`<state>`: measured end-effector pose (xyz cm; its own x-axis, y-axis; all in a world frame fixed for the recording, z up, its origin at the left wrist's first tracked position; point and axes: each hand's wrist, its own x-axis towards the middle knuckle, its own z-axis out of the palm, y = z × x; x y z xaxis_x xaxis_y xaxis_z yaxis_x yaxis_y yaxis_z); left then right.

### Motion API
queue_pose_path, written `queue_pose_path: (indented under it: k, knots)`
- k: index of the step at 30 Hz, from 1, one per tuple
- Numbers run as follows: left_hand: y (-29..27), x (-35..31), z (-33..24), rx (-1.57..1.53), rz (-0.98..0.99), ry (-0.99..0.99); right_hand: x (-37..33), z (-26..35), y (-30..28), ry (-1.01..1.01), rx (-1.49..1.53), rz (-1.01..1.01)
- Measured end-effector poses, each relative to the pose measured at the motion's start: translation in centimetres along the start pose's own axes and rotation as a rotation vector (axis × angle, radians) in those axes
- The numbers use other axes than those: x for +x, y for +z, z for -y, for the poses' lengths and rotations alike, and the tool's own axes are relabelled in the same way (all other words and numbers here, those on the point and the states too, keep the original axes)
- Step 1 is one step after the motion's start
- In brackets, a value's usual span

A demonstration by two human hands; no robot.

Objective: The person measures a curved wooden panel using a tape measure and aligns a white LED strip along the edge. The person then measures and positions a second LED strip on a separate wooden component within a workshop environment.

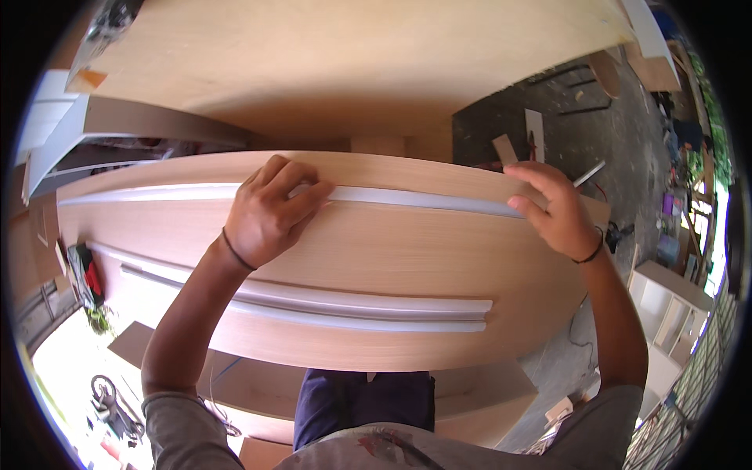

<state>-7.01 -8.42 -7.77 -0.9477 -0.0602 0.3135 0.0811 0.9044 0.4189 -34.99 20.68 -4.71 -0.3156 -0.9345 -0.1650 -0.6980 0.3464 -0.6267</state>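
A long white strip (pixel 423 199) runs lengthwise across a wide light wood-grain board (pixel 407 251). My left hand (pixel 270 207) rests over the strip left of the middle, its fingers bent and pinched together at the strip. Near the strip's right end is my right hand (pixel 556 211), with thumb and fingers spread apart; its thumb lies at the strip and its fingers reach towards the board's far edge. Closer to me, a pale grooved profile (pixel 376 307) lies roughly parallel on the same board.
A large plywood panel (pixel 313 63) rises beyond the board. Grey cabinet parts (pixel 149 117) stand at the far left. Offcuts (pixel 534 133) lie on the dark floor to the right, near a white cabinet (pixel 674 305). Below the board's near edge is an open wooden box (pixel 486 392).
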Motion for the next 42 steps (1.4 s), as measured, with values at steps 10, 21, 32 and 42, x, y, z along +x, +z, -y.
queue_pose_path:
  k: [10, 21, 32, 42]
  knots:
    - [0.9, -0.9, -0.1, -0.062, -0.060, -0.077, 7.3, 6.3, 5.9, -0.283, 0.048, -0.037]
    - [-0.1, -1.5, 0.7, -0.073, 0.028, -0.150, 8.2, 8.3, 7.3, -0.179, -0.007, 0.024]
    - [-4.6, -7.5, 4.9, 0.259, -0.026, -0.253, 8.1, 7.5, 8.1, -0.270, 0.043, -0.071]
    - [-7.2, -10.3, 6.0, 0.242, 0.046, -0.384, 8.3, 7.2, 9.3, -0.347, -0.027, -0.120]
